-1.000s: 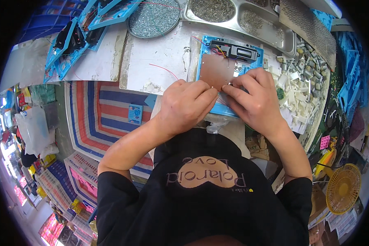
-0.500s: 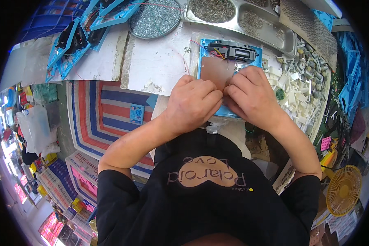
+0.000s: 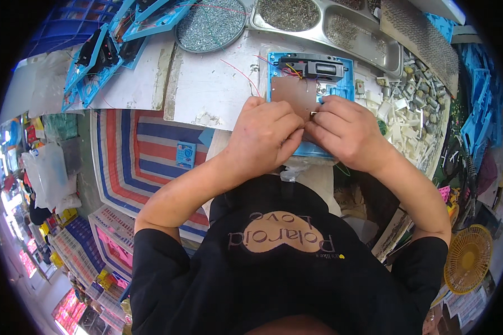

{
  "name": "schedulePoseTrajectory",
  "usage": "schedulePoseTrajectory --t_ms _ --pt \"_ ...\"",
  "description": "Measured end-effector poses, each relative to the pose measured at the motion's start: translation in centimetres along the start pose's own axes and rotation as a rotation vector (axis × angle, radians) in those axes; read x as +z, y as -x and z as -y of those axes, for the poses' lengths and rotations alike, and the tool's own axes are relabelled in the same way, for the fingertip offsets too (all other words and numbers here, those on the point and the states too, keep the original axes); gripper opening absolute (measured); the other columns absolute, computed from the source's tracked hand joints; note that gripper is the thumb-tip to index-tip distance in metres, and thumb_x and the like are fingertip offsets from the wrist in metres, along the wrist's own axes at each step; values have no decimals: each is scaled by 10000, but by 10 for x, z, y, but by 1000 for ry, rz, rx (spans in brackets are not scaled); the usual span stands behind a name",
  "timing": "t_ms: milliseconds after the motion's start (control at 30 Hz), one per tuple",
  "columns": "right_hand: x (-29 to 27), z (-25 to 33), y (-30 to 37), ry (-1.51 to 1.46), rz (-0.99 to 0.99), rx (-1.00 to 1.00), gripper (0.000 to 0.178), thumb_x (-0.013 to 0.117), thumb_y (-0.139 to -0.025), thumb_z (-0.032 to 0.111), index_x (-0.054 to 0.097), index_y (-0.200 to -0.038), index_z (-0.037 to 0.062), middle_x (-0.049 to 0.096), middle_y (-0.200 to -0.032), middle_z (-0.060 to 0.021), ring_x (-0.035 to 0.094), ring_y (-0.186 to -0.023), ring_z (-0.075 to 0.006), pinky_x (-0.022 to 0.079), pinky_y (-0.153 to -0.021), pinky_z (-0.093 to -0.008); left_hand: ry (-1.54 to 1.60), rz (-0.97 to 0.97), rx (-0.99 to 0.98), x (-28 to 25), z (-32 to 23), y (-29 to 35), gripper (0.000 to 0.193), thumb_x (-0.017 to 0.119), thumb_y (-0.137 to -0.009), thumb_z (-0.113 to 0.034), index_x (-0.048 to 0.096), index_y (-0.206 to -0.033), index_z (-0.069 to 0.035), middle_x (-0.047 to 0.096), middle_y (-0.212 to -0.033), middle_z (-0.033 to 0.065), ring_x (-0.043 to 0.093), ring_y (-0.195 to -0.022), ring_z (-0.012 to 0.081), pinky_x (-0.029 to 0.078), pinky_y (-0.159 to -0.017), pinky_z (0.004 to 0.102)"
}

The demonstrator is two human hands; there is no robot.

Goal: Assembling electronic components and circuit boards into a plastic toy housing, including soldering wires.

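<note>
A light-blue plastic casing (image 3: 345,85) lies at the near edge of the worktop. Across its far side sits a black mechanism (image 3: 322,69) with red and yellow wires. A flat brown board (image 3: 292,96) covers much of the casing's left part. Over the board's near edge, the fingers of my left hand (image 3: 265,134) are curled and pinched. My right hand (image 3: 343,129) faces it, fingers bent together beside a tiny shiny piece at the board's near right corner. The fingertips nearly meet, and whatever they grip is hidden.
Behind the casing stand a metal tray (image 3: 355,40) of small parts and a round dish (image 3: 211,28) of silvery pieces. White plastic and metal parts (image 3: 411,111) are heaped on the right. More blue casings (image 3: 98,67) lie at the far left. A yellow fan (image 3: 468,259) stands at lower right.
The casing and board have shifted slightly left. My right hand has turned a little, and its forearm has swung outward. A red wire now shows more plainly left of the casing.
</note>
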State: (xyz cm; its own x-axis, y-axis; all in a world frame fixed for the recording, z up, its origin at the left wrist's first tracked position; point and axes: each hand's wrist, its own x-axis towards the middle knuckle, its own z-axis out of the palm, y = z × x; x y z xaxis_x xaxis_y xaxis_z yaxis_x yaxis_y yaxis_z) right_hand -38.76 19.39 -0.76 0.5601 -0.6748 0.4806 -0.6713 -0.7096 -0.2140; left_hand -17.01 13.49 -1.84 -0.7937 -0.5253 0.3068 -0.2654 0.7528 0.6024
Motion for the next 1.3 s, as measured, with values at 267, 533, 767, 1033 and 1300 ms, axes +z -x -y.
schedulePoseTrajectory --t_ms 267,533,767,1033,1300 --pt "-10 -6 5 22 10 -13 197 692 -694 120 663 -873 43 610 -846 -37 620 -804 -215 525 -606 -317 61 -100 6 3 3 -3 155 730 -746 -42 637 -869 -54 607 -975 90 603 -880 297 451 -776 394" --pt "-6 0 -5 25 30 64 172 655 -694 129 634 -849 57 550 -808 -45 576 -786 -222 520 -641 -330 139 -59 -68 4 2 -3 145 727 -735 -29 628 -840 -47 609 -982 91 600 -915 294 455 -795 393" --pt "-6 2 -12 43 54 10 155 621 -657 144 615 -784 55 522 -769 -42 561 -795 -222 524 -696 -338 141 -26 -84 -1 0 -7 132 735 -723 -33 631 -803 -38 608 -987 98 599 -922 306 465 -812 406" --pt "-3 -4 -8 24 84 -143 144 621 -653 157 618 -764 66 517 -764 -28 567 -785 -200 528 -653 -313 162 -13 -106 -3 3 -7 138 737 -721 -39 625 -801 -37 602 -987 107 602 -910 318 477 -798 405" --pt "-8 -5 -5 -108 58 -44 178 710 -646 146 581 -748 78 522 -787 -46 570 -828 -240 531 -716 -351 106 -24 -48 -1 5 -7 141 709 -746 -40 640 -869 -48 611 -1016 98 603 -913 317 490 -813 408"
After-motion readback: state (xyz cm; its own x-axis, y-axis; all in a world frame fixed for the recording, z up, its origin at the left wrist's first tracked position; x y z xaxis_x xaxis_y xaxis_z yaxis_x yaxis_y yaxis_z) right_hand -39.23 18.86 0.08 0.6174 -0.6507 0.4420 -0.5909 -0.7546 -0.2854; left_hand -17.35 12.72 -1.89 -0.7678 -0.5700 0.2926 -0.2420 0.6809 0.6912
